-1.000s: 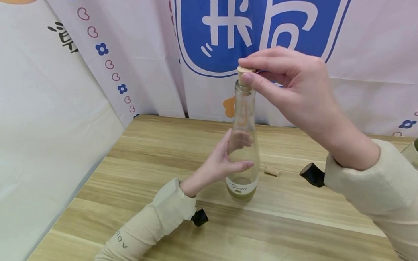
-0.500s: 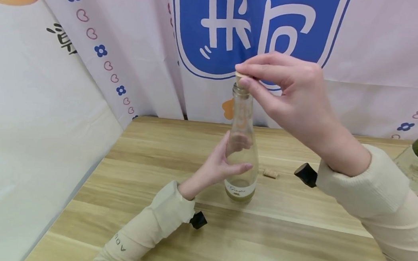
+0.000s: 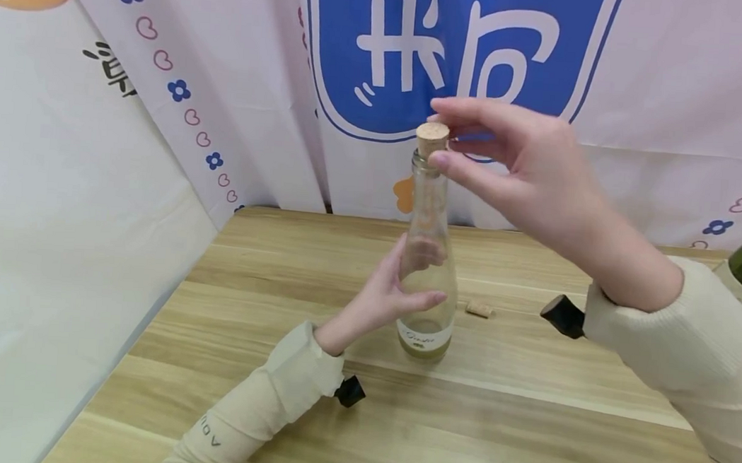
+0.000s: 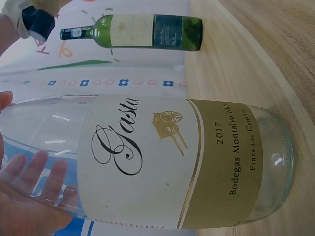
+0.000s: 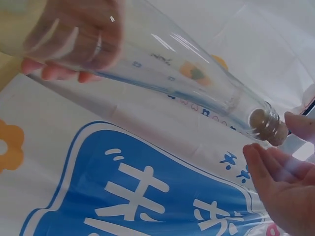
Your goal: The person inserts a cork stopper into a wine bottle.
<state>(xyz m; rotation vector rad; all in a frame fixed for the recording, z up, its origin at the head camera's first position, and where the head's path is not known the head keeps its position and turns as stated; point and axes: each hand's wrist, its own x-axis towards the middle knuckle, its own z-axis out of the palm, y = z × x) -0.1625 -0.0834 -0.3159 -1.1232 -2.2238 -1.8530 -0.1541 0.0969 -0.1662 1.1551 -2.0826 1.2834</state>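
Observation:
A clear glass wine bottle [image 3: 428, 277] stands upright on the wooden table, its cream-and-gold label filling much of the left wrist view. My left hand [image 3: 382, 296] grips its body, thumb on the near side and fingers round the far side, visible through the glass. In the bottle's mouth sits a cork [image 3: 432, 139], its upper part sticking out. My right hand [image 3: 529, 153] is around the cork with thumb and fingers spread; in the right wrist view the fingertips [image 5: 251, 150] appear slightly apart from it. A second, smaller cork [image 3: 480, 310] lies on the table right of the bottle.
A green wine bottle [image 4: 147, 32] with a pale label stands at the table's right side, partly cut off in the head view. Behind the table [image 3: 267, 267] hangs a printed cloth [image 3: 376, 154]. Black wrist cameras [image 3: 350, 392] stick out from both sleeves.
The right hand first pinched the cork and lowered slightly with it; now its fingers have spread, exposing the cork's top. The left hand has kept its grip on the wine bottle.

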